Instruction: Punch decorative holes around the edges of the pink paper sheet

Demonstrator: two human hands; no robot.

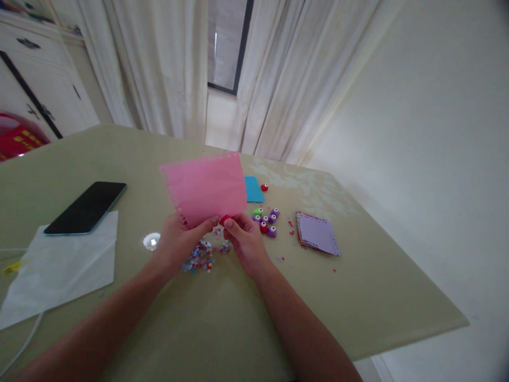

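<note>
"Two hands to account for. Starting with the left hand (175,241), doing what?"

"Clamping on the pink sheet (204,185) by its lower edge, near the middle of the frame. Probably gripping there to keep the paper tilted up above the desk (226,329). Showing small cut-outs along the top and left edges, too."

"And with the right hand (247,243)?"

"Pinching a small red piece (225,219) between thumb and fingers, right by the sheet's bottom edge. Seemingly bracing one against the other; not telling from here whether paper is entering the piece."

"Seeing what nearby?"

"Finding a heap of confetti (199,257) lying loose below the hands. Spotting eyed pieces (264,220) right of centre, clustering beside the right hand, perhaps for easy reach. Farther right, noticing a stack of sheets (318,233), purple on top, likely piled for keeping together."

"And toward the left of the frame?"

"Noting a phone (85,208) resting partly on white paper (75,276), maybe weighing it down."
</note>
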